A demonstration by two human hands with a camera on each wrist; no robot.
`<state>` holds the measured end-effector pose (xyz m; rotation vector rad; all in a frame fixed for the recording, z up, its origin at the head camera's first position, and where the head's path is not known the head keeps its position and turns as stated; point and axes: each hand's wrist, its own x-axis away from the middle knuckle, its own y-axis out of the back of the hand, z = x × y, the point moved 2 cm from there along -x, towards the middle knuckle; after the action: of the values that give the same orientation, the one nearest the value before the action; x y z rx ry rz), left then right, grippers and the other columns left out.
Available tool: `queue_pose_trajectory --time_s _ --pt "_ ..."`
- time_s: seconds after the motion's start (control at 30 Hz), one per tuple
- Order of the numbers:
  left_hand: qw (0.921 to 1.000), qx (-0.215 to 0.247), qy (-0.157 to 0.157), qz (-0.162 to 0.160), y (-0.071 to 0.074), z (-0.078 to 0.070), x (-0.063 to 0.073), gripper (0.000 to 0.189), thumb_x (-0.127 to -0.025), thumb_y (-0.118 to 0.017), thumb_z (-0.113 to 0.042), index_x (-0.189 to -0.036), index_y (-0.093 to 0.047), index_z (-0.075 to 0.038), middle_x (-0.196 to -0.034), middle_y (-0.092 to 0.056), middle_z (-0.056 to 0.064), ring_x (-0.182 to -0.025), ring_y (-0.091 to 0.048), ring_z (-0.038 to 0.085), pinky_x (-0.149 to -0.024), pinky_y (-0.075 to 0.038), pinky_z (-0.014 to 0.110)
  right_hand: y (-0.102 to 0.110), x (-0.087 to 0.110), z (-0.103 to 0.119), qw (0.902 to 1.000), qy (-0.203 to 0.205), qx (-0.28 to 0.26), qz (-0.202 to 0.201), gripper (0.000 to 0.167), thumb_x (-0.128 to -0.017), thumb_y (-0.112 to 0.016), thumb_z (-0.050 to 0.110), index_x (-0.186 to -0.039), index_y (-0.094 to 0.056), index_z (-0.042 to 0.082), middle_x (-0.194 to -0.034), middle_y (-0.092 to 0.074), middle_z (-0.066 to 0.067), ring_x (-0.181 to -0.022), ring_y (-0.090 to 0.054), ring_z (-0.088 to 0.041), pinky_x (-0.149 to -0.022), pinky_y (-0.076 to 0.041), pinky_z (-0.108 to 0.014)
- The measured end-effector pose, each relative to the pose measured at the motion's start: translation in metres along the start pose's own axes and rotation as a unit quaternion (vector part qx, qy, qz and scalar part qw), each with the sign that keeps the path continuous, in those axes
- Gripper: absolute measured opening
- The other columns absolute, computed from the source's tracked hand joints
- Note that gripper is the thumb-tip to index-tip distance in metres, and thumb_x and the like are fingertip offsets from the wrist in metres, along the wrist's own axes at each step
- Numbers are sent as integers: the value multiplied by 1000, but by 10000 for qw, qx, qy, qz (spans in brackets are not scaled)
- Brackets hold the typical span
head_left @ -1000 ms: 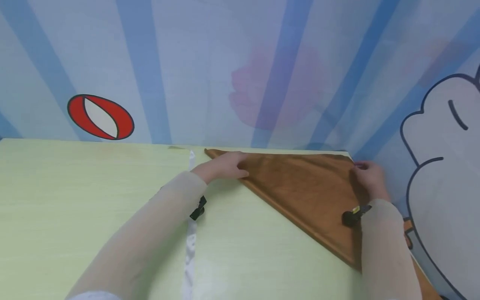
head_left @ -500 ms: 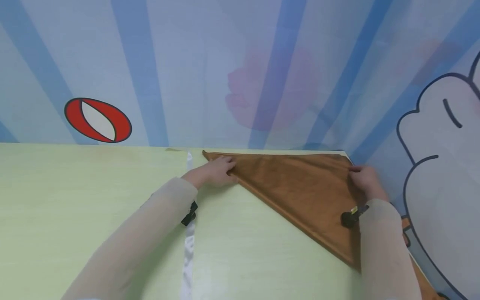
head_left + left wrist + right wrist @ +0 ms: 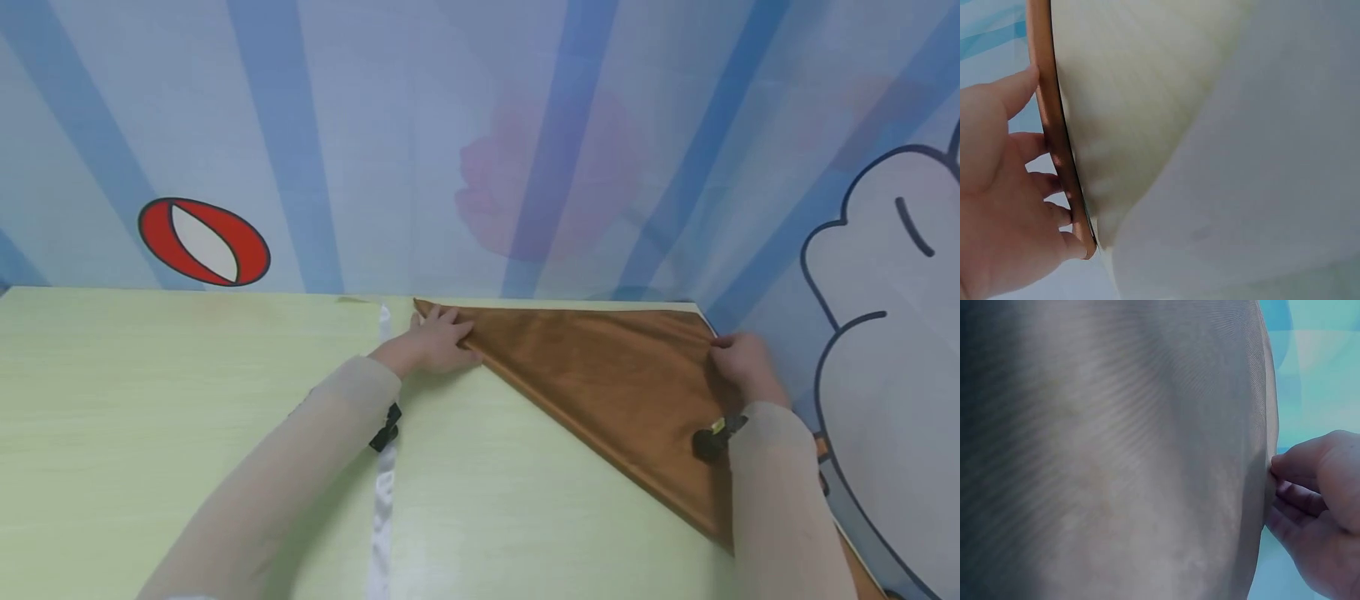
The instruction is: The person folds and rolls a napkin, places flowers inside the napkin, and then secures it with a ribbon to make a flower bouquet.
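A brown, slightly shiny cloth [image 3: 600, 383] lies on the pale green table as a triangle, its slanting edge facing the front left. My left hand [image 3: 442, 340] rests at its narrow left corner with fingers spread; the left wrist view shows those fingertips [image 3: 1054, 182] along a narrow brown edge. At the opposite side, my right hand [image 3: 745, 362] pinches the cloth's right edge near the back corner. Thumb and fingers meet on that edge in the right wrist view, where the cloth [image 3: 1147, 456] looks greyish. My right sleeve hides part of the lower cloth.
A white satiny strip [image 3: 382, 500] runs front to back over the pale green table [image 3: 187, 400], left of the cloth. Blue striped walls [image 3: 360, 150] with printed pictures rise right behind the table and along its right side.
My left hand has shifted left along the cloth to its narrow corner, and its fingers have spread. The right hand has slid a little toward the front along the right edge.
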<state>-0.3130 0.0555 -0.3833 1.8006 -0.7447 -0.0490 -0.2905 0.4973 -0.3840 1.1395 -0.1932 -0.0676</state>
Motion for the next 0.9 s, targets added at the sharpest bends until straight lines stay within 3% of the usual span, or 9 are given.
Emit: queue_pose_trajectory --time_s 0.17,0.27,0.33,0.47,0.67,0.8,0.9 --pt "9998 -45 168 66 -1 1 0 70 -99 -37 -54 -154 -20 -13 -160 -2 19 -144 8 43 -112 3 61 1 2 2 9993 118 335 66 44 -91 -38 9 -120 -52 -21 -123 -48 -41 -112 -47 -56 -92 -42 -59" --pt "9997 -34 210 124 -2 2 -2 68 -100 -31 -54 -154 -18 -15 -160 0 17 -144 10 43 -111 5 62 1 3 2 9982 52 584 132 38 -88 -38 9 -102 -60 -19 -102 -59 -37 -90 -56 -48 -79 -47 -54" --pt "9995 -24 262 165 -4 2 -4 67 -101 -27 -55 -154 -17 -16 -160 1 16 -144 11 43 -111 6 62 1 5 5 9975 -6 684 182 31 -86 -39 9 -87 -61 -14 -85 -60 -29 -75 -54 -38 -68 -47 -47" --pt "9990 -128 405 138 -7 2 -11 66 -101 -27 -55 -155 -15 -19 -161 1 13 -144 12 43 -111 5 63 0 9 9 9961 -241 747 397 22 -85 -40 9 -71 -52 -4 -72 -52 -17 -65 -47 -28 -58 -41 -39" --pt "9977 -359 576 48 -12 -1 -21 69 -100 -39 -51 -155 -15 -17 -161 -2 14 -144 9 45 -112 1 63 -2 14 14 9909 -101 1134 720 30 -91 -40 14 -81 -56 -10 -97 -50 -35 -80 -50 -38 -71 -44 -48" --pt "9972 -348 653 78 -12 -1 -22 70 -99 -39 -51 -155 -14 -17 -161 -1 14 -144 9 45 -111 0 64 -4 15 16 9909 -48 1103 771 40 -96 -40 24 -88 -55 -12 -98 -51 -35 -82 -52 -40 -73 -44 -49" --pt "9970 -373 682 22 -12 -1 -22 70 -99 -39 -52 -155 -16 -17 -161 -2 14 -144 7 45 -111 0 65 -4 22 31 9917 155 786 1002 51 -100 -38 29 -120 -50 -17 -119 -47 -40 -105 -50 -50 -87 -42 -57"
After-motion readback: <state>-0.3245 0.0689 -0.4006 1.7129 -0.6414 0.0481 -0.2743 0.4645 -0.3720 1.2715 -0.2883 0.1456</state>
